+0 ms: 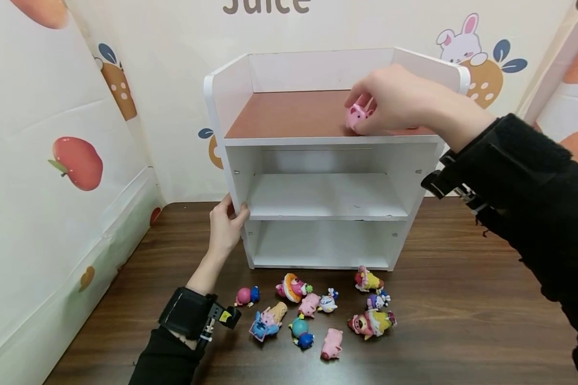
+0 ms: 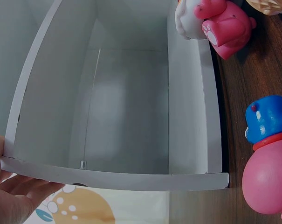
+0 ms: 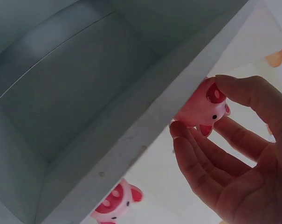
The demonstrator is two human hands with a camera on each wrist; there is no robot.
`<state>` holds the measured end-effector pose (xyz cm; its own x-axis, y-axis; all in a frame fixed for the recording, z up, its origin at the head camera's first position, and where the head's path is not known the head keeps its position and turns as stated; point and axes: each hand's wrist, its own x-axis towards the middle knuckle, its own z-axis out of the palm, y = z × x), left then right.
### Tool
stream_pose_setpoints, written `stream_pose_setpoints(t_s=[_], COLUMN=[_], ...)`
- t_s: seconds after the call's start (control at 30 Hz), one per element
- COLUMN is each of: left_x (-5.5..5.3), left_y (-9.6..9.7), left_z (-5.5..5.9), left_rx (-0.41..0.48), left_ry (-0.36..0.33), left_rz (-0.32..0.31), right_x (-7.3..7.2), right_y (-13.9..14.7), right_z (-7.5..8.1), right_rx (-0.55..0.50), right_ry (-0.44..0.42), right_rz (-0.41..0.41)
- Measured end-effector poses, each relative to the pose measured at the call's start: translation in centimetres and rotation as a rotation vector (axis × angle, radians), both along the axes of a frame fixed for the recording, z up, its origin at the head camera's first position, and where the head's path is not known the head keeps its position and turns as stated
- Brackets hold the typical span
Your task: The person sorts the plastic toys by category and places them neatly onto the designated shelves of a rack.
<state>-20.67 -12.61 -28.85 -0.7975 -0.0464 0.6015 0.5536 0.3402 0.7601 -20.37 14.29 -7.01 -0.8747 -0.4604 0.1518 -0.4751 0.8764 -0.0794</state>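
A small white shelf unit (image 1: 327,218) with a brown top board (image 1: 289,115) stands against the wall. My right hand (image 1: 392,101) pinches a pink pig figurine (image 1: 357,115) between thumb and fingers at the front of that board. The right wrist view shows the pig's snout and ears beside the board's edge, with the thumb by the snout. A second pig figurine (image 3: 116,203) peeks over the same edge; my right hand mostly hides it in the head view. My left hand (image 1: 225,224) grips the unit's left side panel at middle-shelf height, fingers round the outside.
Several toy figurines lie on the wooden floor before the unit, among them a pink-and-blue one (image 1: 247,296), a teal-and-blue one (image 1: 301,331), a pink pig (image 1: 332,344) and one in yellow (image 1: 372,323). Printed wall sheets (image 1: 53,214) stand at the sides and back.
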Motion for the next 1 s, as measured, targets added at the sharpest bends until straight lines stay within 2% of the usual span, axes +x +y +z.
stream_pose_setpoints(t_s=[0.37, 0.63, 1.0], left_x=[0.0, 0.0, 0.1], left_y=[0.0, 0.0, -0.1], left_z=[0.0, 0.0, 0.3], left_rx=[0.002, 0.003, -0.008], left_ry=[-0.011, -0.018, -0.018], left_rz=[0.002, 0.007, 0.005], right_x=[-1.5, -1.6, -2.0], right_y=[-0.2, -0.5, -0.5], right_z=[0.3, -0.1, 0.1], right_rx=[0.012, -0.019, 0.006], right_ry=[-0.045, -0.044, -0.090], right_rz=[-0.031, -0.038, -0.071])
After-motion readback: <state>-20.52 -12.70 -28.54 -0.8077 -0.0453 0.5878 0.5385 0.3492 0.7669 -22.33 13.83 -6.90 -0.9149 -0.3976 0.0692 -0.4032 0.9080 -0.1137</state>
